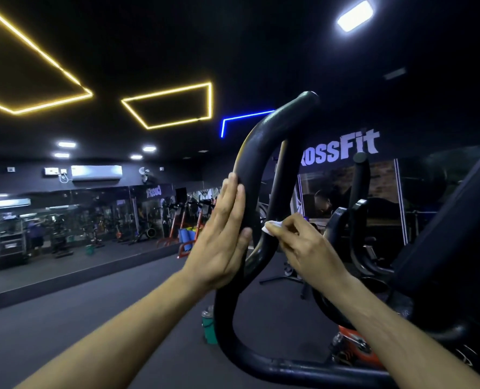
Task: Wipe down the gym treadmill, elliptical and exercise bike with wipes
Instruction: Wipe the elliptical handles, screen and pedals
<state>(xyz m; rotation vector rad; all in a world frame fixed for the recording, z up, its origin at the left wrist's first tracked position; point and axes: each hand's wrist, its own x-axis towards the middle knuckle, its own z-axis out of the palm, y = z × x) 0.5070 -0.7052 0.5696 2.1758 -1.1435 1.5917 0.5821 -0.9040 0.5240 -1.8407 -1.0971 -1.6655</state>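
Open floor (73, 313) left of handlebar (257, 147)

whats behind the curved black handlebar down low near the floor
A green container stands on the floor behind the handlebar, with only its left side showing. The bar covers the rest, so its full shape cannot be seen. The left hand rests flat against the bar higher up.

Yellow light strips (167, 105) are glowing at eleven o'clock, an air conditioner (96, 172) is hanging at nine, and a CrossFit sign (341, 148) is showing at two.
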